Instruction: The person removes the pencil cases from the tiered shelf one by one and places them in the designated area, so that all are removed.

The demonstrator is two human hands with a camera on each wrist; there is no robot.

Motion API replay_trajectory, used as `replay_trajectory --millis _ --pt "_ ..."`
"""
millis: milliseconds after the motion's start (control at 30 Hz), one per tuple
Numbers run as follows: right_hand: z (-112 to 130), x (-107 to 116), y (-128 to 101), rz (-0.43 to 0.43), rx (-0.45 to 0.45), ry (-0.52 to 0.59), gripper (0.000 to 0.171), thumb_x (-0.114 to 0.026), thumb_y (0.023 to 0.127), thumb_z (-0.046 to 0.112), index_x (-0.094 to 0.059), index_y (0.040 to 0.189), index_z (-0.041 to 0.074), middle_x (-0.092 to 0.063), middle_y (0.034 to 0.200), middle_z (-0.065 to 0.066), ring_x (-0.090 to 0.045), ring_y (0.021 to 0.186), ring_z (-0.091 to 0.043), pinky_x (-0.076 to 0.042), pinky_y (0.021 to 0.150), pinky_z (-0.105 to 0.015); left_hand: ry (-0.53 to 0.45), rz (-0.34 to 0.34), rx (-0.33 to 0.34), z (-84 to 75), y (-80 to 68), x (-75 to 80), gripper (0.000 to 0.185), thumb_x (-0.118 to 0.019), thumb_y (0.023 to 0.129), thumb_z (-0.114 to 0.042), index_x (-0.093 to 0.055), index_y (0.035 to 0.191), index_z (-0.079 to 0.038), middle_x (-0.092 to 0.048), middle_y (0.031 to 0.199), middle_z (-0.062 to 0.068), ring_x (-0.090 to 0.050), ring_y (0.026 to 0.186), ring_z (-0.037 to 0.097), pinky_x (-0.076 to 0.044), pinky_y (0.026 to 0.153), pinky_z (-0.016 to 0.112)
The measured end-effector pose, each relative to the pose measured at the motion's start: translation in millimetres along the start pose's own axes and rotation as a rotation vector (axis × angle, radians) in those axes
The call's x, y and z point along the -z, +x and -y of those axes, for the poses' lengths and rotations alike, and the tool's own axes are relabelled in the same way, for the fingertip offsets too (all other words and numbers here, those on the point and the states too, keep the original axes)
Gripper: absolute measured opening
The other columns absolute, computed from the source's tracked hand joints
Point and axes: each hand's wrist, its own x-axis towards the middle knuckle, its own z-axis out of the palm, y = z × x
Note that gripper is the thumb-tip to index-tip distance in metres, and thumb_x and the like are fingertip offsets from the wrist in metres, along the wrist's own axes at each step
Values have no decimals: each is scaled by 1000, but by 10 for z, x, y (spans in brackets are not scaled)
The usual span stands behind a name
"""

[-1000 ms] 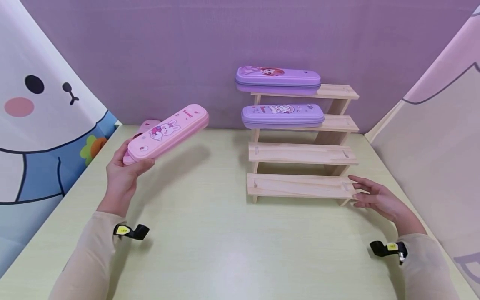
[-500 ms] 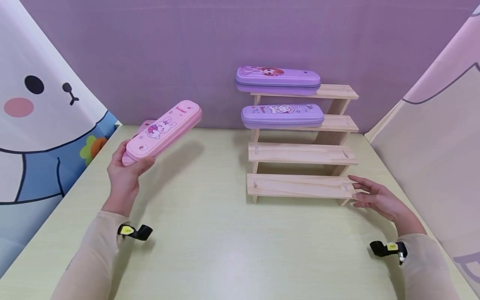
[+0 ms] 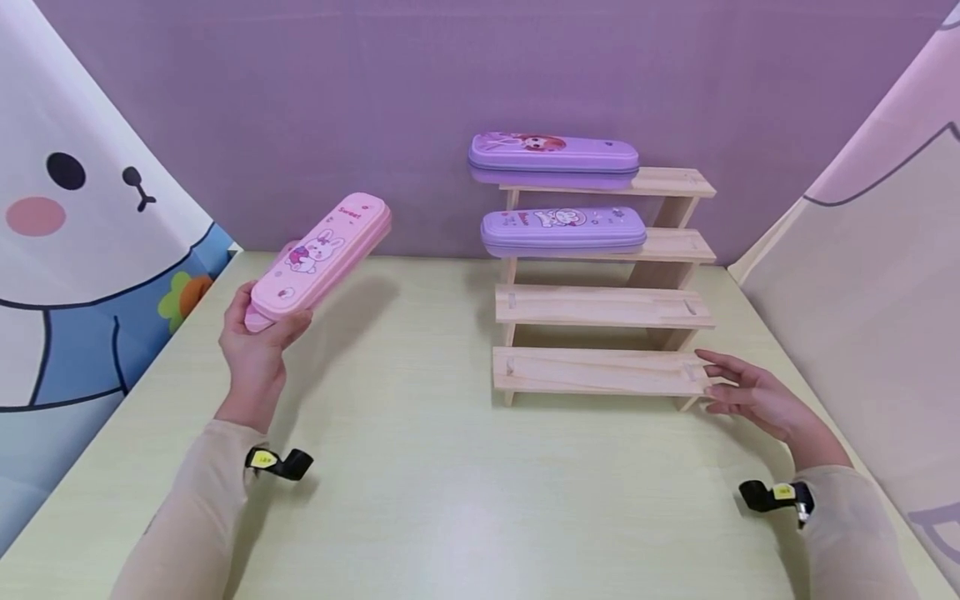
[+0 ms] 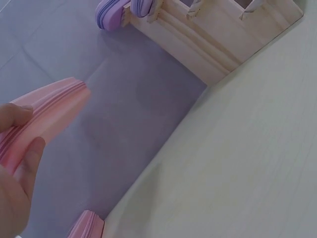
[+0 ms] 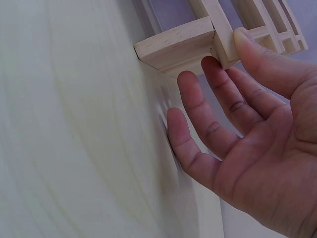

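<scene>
My left hand (image 3: 258, 354) grips the near end of a pink pencil case (image 3: 318, 258) with a rabbit picture and "Sweet" on its lid. The case is held tilted above the table. In the left wrist view, thumb and fingers clasp its zipped sides. A second pink case (image 4: 86, 225) lies at the back left, mostly hidden behind the held one in the head view. My right hand (image 3: 757, 404) pinches the right end of the lowest board of a wooden stepped stand (image 3: 603, 371). In the right wrist view, the other fingers are spread and loosely bent.
A purple case (image 3: 555, 158) with a doll picture sits on the stand's top step. Another purple case (image 3: 562, 231) with a rabbit print lies on the step below. The lower two steps are bare wood. A purple backdrop (image 3: 360, 108) stands behind the table (image 3: 450, 483).
My left hand has shifted slightly right, and the pink pencil case has turned so its far end swung left and up. My right hand and the stand stay in place.
</scene>
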Motion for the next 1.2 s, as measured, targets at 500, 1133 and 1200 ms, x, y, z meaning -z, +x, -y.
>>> replay_trajectory --millis 500,1133,1200 --pt "-10 10 5 12 6 0 56 -37 91 -14 -35 140 12 -52 118 1 -58 96 -11 -53 77 -31 16 -95 -73 83 19 -34 80 -83 58 1 -47 127 -19 -35 130 -4 -43 116 18 -54 73 31" --pt "-7 0 -2 -14 -9 -28 55 -40 92 -11 -35 140 14 -51 120 3 -58 96 -10 -53 76 -31 3 -182 -94 144 61 -72 83 -84 56 2 -45 126 -20 -32 127 -7 -40 118 15 -53 76 32" --pt "-8 6 -1 -9 -7 -21 55 -39 92 -12 -35 140 14 -52 120 3 -58 96 -10 -53 77 -31 -4 -181 -81 144 62 -82 84 -85 56 1 -44 127 -21 -31 128 -8 -41 118 15 -53 76 32"
